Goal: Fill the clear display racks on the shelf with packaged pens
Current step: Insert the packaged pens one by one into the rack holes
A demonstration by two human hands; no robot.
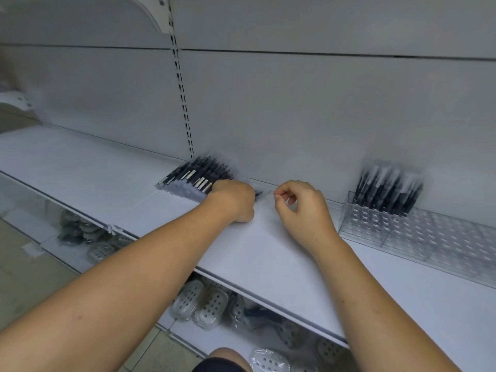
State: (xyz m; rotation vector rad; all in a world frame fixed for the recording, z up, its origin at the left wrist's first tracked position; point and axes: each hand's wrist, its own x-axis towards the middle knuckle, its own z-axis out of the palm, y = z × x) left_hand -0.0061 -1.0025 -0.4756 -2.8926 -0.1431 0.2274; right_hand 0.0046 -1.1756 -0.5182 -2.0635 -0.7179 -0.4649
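Unreadable packaged pen [259,194] between left hand [234,200], right hand [302,208]

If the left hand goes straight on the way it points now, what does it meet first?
Probably the blurred packaged pen just beyond the left hand, between it and the right hand; behind that, the shelf's back panel. Depth there is unclear.

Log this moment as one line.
left hand: at pen pile, grip hidden | right hand: pinches packaged pen | clear rack: partly filled
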